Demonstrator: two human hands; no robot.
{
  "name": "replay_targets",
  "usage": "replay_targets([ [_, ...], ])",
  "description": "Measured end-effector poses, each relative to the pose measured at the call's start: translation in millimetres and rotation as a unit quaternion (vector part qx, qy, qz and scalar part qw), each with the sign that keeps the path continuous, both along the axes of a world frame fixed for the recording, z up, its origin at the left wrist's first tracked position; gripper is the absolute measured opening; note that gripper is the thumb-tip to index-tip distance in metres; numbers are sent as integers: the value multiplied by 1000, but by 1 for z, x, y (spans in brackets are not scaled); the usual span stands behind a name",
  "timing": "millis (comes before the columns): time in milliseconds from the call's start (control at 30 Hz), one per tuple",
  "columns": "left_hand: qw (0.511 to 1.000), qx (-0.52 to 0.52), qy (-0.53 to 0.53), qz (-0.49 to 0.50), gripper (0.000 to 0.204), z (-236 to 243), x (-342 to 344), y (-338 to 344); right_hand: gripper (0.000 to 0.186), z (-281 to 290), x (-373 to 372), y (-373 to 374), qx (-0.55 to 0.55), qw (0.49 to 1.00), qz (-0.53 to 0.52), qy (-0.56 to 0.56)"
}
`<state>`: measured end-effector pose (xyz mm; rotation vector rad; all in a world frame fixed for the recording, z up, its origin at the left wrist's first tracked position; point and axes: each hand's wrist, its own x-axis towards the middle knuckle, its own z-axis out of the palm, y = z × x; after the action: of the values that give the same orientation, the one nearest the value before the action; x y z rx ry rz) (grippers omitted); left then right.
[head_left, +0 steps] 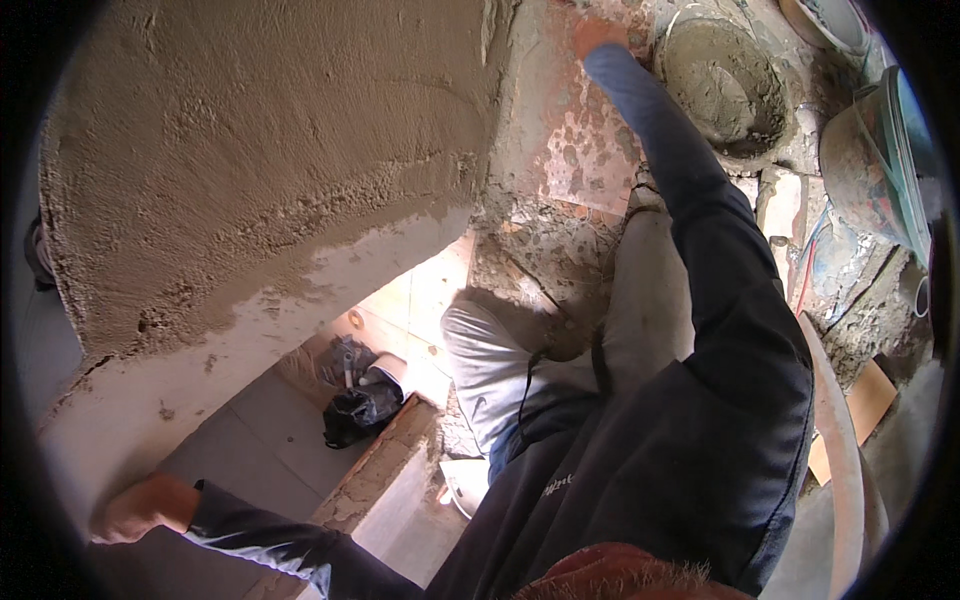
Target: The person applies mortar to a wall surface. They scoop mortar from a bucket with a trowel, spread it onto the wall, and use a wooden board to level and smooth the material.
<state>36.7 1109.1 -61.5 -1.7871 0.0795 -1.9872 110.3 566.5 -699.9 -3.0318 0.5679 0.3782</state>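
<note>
Person's left hand (140,510) is resting at 8 o'clock, by the pale lower border of a mortar-coated surface (260,130) that is filling 10 o'clock. Right hand (603,40) is lying at 1 o'clock, just beside a round tub (772,115) of mortar; fingers unclear. A black bag (358,416) is sitting at 7 o'clock.

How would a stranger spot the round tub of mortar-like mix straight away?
From the broad plastered surface at upper left, go across to the right hand near the top edge. The round tub is just right of it. Its wide opening shows thick grey-brown mix, whereas the bucket farther right shows mostly its outer side.
</note>
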Motion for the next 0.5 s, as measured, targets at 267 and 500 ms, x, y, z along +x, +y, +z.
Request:
replay_targets([
  [267,893,66,-81,438,36,24,24,50,45,34,-136,61,-14,986,166,26],
  [500,748,44,-31,662,16,23,84,70,46,24,-150,112,-59,971,232,-12],
])
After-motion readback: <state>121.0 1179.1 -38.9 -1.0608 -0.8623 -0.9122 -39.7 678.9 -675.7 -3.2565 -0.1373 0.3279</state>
